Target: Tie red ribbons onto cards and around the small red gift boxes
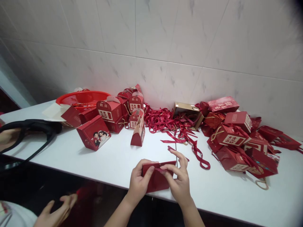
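Observation:
At the table's front edge, a dark red gift box (157, 183) is held upright between my hands. My left hand (138, 180) grips its left side, with the thumb on the face toward me near the top. My right hand (181, 184) pinches a dark red ribbon (159, 170) at the box's top edge, its index finger raised. A ribbon end shows behind the right fingers. Beyond my hands lies a heap of loose red ribbons (161, 119). What the fingers behind the box do is hidden.
Red gift boxes (110, 110) stand to the left, before a red plastic basket (82, 94). More boxes (233, 138) are piled at right. An opened carton (187, 108) sits by the wall. Another person's hand (59, 209) is lower left, near a black strapped item (35, 124).

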The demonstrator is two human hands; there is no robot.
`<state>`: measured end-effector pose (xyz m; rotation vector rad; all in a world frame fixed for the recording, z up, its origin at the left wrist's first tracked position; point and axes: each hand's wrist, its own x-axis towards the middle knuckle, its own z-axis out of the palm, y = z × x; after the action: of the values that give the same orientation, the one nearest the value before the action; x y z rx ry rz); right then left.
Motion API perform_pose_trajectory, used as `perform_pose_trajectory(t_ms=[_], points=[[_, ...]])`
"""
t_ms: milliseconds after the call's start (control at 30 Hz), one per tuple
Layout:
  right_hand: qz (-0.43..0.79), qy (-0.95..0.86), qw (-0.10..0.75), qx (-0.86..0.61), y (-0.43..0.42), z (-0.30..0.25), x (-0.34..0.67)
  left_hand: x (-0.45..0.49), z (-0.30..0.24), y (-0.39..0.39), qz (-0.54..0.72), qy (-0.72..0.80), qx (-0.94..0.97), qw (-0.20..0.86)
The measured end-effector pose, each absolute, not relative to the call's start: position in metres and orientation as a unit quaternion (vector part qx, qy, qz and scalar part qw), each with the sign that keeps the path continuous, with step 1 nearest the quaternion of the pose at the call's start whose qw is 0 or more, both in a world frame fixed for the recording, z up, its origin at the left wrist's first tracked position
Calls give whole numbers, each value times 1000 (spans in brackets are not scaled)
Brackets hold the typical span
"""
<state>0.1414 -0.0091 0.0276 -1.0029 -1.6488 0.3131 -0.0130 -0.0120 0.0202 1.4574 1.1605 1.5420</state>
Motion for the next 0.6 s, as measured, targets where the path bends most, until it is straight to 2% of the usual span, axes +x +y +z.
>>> perform_pose_trajectory(t_ms=[133, 333, 600], points=[[171, -683, 576, -417, -11, 29, 143, -14, 21, -12, 595, 442, 568, 358], [327, -592, 646, -354, -5, 35, 177, -14, 15, -9, 600, 437, 565, 360], [406, -634, 556, -352, 2, 17, 196, 13, 13, 5, 596, 385, 592, 383]])
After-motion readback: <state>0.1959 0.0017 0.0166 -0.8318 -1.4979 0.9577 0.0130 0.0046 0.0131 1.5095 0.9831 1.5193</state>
